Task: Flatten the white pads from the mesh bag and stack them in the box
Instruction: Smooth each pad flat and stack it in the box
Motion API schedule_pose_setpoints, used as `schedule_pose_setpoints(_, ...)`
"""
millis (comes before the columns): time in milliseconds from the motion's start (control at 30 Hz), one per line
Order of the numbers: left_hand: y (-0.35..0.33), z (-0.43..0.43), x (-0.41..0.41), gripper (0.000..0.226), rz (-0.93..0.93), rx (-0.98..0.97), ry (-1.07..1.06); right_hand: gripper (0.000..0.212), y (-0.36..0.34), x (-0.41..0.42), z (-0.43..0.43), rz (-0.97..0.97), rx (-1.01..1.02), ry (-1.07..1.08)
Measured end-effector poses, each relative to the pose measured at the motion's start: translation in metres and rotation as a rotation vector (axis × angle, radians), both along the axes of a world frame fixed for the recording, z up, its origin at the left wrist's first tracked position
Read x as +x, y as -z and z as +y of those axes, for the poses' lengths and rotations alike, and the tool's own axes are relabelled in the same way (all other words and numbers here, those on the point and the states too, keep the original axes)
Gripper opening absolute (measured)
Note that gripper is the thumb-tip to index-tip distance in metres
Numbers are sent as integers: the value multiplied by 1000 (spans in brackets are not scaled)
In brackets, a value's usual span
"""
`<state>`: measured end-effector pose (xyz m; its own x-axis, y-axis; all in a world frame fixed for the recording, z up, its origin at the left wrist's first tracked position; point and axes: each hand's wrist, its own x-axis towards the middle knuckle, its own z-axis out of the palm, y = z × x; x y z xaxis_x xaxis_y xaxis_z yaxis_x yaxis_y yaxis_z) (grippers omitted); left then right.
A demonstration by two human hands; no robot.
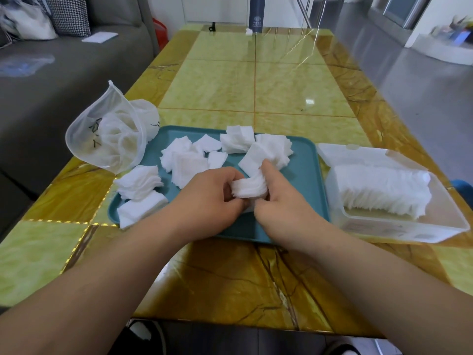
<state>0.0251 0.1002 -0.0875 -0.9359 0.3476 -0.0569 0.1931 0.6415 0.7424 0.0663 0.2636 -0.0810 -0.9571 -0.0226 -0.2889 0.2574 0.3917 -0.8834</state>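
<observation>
A small bundle of white pads (pixel 247 188) sits between both hands over the teal tray (pixel 305 175). My left hand (pixel 207 198) grips its left end with curled fingers. My right hand (pixel 282 198) grips its right end, thumb on top. Several loose white pads (pixel 186 160) lie scattered across the tray, some in small stacks. The white mesh bag (pixel 112 137) lies open on the table left of the tray. The clear plastic box (pixel 399 221) stands right of the tray, its lid open, with a long row of pads (pixel 381 190) inside.
The tray and box rest on a yellow-green marble-patterned table (pixel 256 80). A grey sofa (pixel 51 73) with cushions runs along the left. A dark cylinder (pixel 256 15) stands at the table's far end. Dark shoes show on the floor below the table's near edge.
</observation>
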Motion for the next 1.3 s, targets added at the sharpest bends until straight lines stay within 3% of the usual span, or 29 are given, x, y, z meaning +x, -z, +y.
schedule_pose_setpoints(167, -12, -6, 8, 18, 62, 103, 16, 71, -4, 1, 15, 258, 43, 32)
schedule_pose_setpoints(300, -21, 2, 19, 25, 153, 179, -16, 56, -17, 9, 26, 339, 23, 33)
schedule_pose_setpoints(600, -30, 59, 44, 27, -48, 463, 6, 25, -38, 39, 81, 284, -71, 93)
schedule_pose_setpoints(867, -50, 151, 46, 22, -136, 571, 3, 16, -44, 63, 146, 388, -104, 432)
schedule_pose_setpoints(967, -52, 186, 36, 20, 63, 339, 18, 17, -47, 65, 182, 425, -109, 694)
schedule_pose_setpoints(1100, -58, 232, 25, 25, 446, -88, 456, 11, -40, 66, 222, 431, -55, 889)
schedule_pose_setpoints(1200, -61, 260, 17, 42, 547, -348, 696, 16, -31, 65, 232, 389, -56, 888)
schedule_pose_setpoints(1300, -59, 273, 11, 48, 571, -499, 796, 17, -29, 62, 235, 363, -122, 901)
